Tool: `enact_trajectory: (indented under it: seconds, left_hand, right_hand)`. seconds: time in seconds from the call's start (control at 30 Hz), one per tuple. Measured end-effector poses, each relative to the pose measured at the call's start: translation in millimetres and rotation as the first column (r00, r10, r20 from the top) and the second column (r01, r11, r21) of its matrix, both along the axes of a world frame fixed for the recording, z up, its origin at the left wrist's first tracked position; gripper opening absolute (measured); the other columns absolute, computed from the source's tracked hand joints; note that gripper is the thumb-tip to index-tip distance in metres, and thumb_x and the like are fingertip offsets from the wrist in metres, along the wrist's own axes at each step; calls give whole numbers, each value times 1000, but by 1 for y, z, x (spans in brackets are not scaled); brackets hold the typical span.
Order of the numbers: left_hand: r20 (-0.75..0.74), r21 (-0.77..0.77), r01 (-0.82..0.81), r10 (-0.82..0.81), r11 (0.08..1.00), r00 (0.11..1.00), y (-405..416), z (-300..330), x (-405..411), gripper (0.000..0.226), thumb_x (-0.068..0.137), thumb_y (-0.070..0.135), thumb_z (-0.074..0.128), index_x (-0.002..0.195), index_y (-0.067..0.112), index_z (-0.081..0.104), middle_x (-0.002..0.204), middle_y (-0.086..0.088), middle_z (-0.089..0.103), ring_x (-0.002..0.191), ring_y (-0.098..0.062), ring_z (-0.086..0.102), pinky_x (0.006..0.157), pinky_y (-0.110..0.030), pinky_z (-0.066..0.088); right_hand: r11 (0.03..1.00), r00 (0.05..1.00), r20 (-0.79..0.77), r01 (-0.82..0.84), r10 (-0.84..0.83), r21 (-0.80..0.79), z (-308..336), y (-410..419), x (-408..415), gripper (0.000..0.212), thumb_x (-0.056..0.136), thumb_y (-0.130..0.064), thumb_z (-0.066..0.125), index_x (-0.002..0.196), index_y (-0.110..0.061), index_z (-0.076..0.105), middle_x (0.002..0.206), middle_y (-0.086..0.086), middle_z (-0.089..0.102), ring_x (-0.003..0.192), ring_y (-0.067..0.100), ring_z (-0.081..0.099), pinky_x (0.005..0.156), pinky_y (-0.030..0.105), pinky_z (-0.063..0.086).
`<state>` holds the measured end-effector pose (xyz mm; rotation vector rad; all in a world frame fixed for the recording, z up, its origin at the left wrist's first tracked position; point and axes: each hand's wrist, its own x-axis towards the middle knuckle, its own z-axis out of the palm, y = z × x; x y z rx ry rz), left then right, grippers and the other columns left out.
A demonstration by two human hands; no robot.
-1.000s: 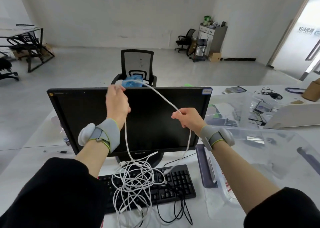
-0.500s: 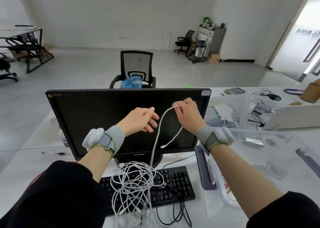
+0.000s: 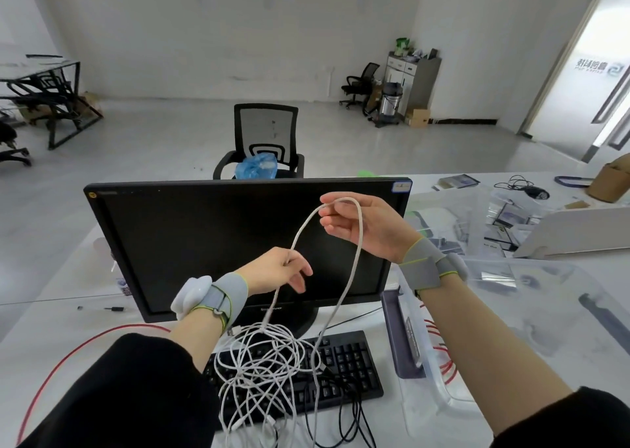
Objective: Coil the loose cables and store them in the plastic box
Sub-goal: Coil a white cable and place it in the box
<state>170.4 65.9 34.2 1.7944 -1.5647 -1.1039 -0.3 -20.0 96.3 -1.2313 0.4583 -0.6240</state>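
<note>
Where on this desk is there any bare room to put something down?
Bare desk lies left of the monitor, edged by the red cable. The keyboard is buried under tangled white cables; the right side is crowded by the plastic box.

white desk: monitor, keyboard, plastic box, cables.

cable: white
monitor: black
keyboard: black, by the monitor
wristbands: grey, lime trim
sleeves: black
bag behind monitor: blue
</note>
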Motion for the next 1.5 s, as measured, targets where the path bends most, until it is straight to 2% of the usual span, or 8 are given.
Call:
enact_trajectory:
  seconds: [0.23,0.5,0.67,0.8,1.07,1.27,1.4,1.5]
  left_hand:
    - [-395,114,-231,258,966,882,8,14,17,52,99,42,39,54,17,38,46,5,24,37,-8,18,40,-19,17]
    - [-990,46,-540,109,841,84,-4,59,13,20,100,19,41,100,9,58,64,4,45,43,-3,32,39,-12,26]
    - [-846,-111,-667,282,737,453,-18,49,16,38,103,26,28,137,10,36,114,-7,56,99,-24,58,78,-27,49]
    - [-127,-160,-208,189,965,974,-3,17,2,36,104,22,25,129,8,47,74,-8,60,57,-15,53,56,-18,44]
    - [-651,-56,-112,49,992,757,6,41,-4,58,89,53,28,81,5,61,34,6,32,27,-5,23,34,-17,19]
    - [-958,-110,-371,0,922,285,-1,54,5,41,99,22,40,139,12,41,119,1,66,43,-2,45,45,-10,40]
    - [-684,-174,-444,217,879,696,-11,49,9,53,104,15,29,151,23,6,149,-2,36,114,-29,58,83,-22,51]
    - [-181,-254,-197,154,947,971,-4,24,16,59,104,14,27,150,30,-7,152,-1,32,101,-20,61,90,-22,46]
  right_hand:
    - [902,985,152,13,-87,432,-13,-21,-13,21,87,-17,51,102,-4,59,80,7,61,40,3,36,36,8,27]
    - [968,788,-593,20,-168,-248,-48,-3,6,28,98,-24,48,99,-3,67,61,3,47,42,7,32,40,15,28]
    - [845,637,-760,-472,129,-252,-18,18,10,25,95,-28,52,101,-14,72,56,-5,43,45,6,32,52,18,32]
    - [827,776,-629,-331,-35,-454,11,16,15,16,91,-24,59,85,-15,71,55,-10,45,47,1,38,54,13,37]
    - [919,900,-329,157,-284,-363,-18,-7,8,12,90,-18,61,93,-10,70,60,-1,45,52,7,35,49,17,32]
    - [857,726,-672,-248,-145,-452,-42,9,22,41,93,-34,54,102,3,68,64,4,51,47,7,39,51,17,37]
    - [798,582,-807,-529,95,-288,-31,25,29,28,95,-25,53,107,-6,69,55,-5,45,47,8,35,58,18,37]
    - [757,588,-802,-569,103,-320,-8,23,26,22,92,-23,56,104,-10,70,56,-6,43,47,5,36,51,15,37]
